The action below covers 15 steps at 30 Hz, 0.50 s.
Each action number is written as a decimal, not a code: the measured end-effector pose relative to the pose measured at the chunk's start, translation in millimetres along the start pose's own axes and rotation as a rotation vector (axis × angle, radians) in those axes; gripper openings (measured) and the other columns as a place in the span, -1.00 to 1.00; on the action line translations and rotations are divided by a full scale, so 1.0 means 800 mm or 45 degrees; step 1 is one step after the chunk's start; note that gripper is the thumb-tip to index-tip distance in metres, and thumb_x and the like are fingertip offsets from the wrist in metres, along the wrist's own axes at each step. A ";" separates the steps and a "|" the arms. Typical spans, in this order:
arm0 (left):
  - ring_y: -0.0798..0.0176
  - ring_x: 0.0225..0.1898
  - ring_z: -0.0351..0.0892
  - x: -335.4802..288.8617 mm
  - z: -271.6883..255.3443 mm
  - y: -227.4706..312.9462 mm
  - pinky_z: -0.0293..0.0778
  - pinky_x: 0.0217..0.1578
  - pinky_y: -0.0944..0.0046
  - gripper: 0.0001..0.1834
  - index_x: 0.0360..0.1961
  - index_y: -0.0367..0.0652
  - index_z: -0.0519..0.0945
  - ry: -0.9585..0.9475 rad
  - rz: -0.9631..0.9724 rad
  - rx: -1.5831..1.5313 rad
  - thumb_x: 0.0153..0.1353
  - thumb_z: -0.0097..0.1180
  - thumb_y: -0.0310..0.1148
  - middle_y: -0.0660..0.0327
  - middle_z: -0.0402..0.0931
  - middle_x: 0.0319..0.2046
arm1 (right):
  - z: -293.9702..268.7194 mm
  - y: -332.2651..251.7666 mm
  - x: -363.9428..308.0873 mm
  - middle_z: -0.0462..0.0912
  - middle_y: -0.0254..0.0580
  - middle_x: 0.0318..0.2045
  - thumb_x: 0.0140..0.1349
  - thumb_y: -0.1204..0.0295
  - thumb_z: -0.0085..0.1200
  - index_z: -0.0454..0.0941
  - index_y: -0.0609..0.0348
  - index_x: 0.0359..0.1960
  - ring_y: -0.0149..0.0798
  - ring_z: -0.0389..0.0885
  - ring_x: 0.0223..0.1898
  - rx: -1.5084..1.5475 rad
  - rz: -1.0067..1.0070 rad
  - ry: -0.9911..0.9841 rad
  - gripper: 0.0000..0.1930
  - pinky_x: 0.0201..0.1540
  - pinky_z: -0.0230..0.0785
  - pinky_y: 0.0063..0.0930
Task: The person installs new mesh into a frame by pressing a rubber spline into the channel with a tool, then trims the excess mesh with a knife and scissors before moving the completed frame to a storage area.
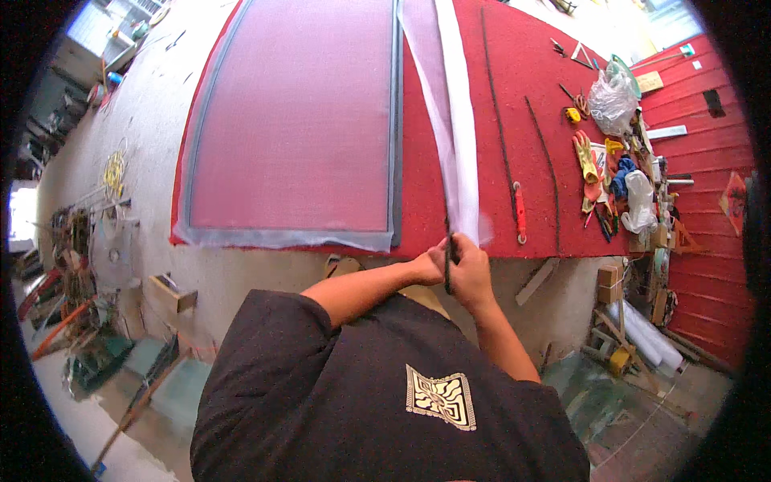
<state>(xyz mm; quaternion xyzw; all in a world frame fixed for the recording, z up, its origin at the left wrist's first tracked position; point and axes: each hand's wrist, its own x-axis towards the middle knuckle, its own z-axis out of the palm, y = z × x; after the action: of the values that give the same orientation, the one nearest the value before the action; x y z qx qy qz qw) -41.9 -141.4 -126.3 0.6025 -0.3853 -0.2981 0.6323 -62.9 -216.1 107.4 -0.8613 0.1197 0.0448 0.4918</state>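
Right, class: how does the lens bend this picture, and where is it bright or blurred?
Head view: the red table edge curves and a black rim frames the picture; daylight washes out the top right corner; the white strip looks pale and soft; both hands, left hand and right hand, stay fairly sharp.

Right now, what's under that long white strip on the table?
Under the white strip lies the red table covering. The left hand and right hand pinch its near end with a thin dark cord. Whatever sits directly beneath the strip is hidden.
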 end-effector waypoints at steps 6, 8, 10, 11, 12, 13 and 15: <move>-0.24 0.21 0.63 -0.009 0.008 0.132 0.47 0.25 -0.16 -0.58 0.12 -0.17 0.69 -0.204 -0.123 0.199 0.44 0.17 -0.08 -0.15 0.71 0.11 | -0.003 -0.017 0.022 0.54 -0.43 -0.49 0.44 0.17 0.38 0.59 0.21 -0.20 -0.51 0.48 -0.51 0.228 0.049 -0.229 -0.65 -0.44 0.34 -0.47; -0.27 0.25 0.60 -0.030 0.005 0.125 0.45 0.27 -0.15 -0.53 0.19 -0.15 0.68 -0.179 -0.284 0.348 0.48 0.10 -0.05 -0.14 0.70 0.14 | 0.021 -0.031 0.036 0.64 -0.24 -0.42 0.37 0.00 0.40 0.62 0.25 -0.17 -0.35 0.59 -0.38 0.126 0.015 -0.326 -0.52 -0.27 0.44 -0.33; -0.27 0.24 0.61 -0.059 -0.018 0.129 0.47 0.26 -0.13 -0.51 0.22 -0.17 0.66 -0.209 -0.578 0.459 0.49 0.09 -0.05 -0.14 0.71 0.12 | 0.041 -0.022 0.052 0.66 -0.15 -0.42 0.34 -0.09 0.40 0.62 0.27 -0.15 -0.26 0.61 -0.37 -0.025 -0.069 -0.345 -0.43 -0.23 0.47 -0.24; -0.25 0.21 0.64 -0.086 -0.027 0.106 0.51 0.23 -0.11 -0.50 0.24 -0.17 0.65 -0.060 -0.593 0.455 0.48 0.11 -0.05 -0.13 0.72 0.10 | 0.062 -0.009 0.064 0.63 -0.16 -0.45 0.34 -0.10 0.39 0.61 0.28 -0.14 -0.26 0.58 -0.43 -0.114 -0.166 -0.345 -0.42 -0.28 0.46 -0.22; -0.23 0.17 0.67 -0.114 -0.035 0.083 0.55 0.20 -0.08 -0.49 0.26 -0.17 0.64 0.091 -0.604 0.445 0.47 0.12 -0.05 -0.12 0.74 0.08 | 0.078 -0.001 0.071 0.60 -0.17 -0.48 0.34 -0.11 0.39 0.59 0.29 -0.14 -0.25 0.54 -0.49 -0.207 -0.262 -0.345 -0.40 -0.32 0.44 -0.20; -0.20 0.15 0.69 -0.124 -0.048 0.095 0.56 0.18 -0.07 -0.47 0.28 -0.18 0.64 0.142 -0.751 0.334 0.46 0.14 -0.06 -0.08 0.75 0.07 | 0.079 0.012 0.077 0.70 0.00 -0.39 0.31 -0.14 0.38 0.59 0.29 -0.12 0.01 0.69 -0.38 -0.306 -0.153 -0.390 -0.37 -0.21 0.48 -0.04; -0.11 0.10 0.74 -0.162 -0.071 0.088 0.59 0.15 -0.03 -0.46 0.30 -0.21 0.64 0.388 -0.973 0.102 0.46 0.18 -0.08 -0.03 0.77 0.05 | 0.088 0.013 0.084 0.75 0.07 -0.32 0.31 -0.12 0.39 0.59 0.27 -0.13 0.12 0.75 -0.26 -0.616 -0.140 -0.428 -0.40 -0.17 0.51 -0.01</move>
<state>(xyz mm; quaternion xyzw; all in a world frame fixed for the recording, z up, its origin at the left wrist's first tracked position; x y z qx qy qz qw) -67.7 4.7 -71.7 0.7636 -0.0470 -0.4035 0.5018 2.1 -171.6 49.7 -0.9391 -0.0243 0.1874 0.2870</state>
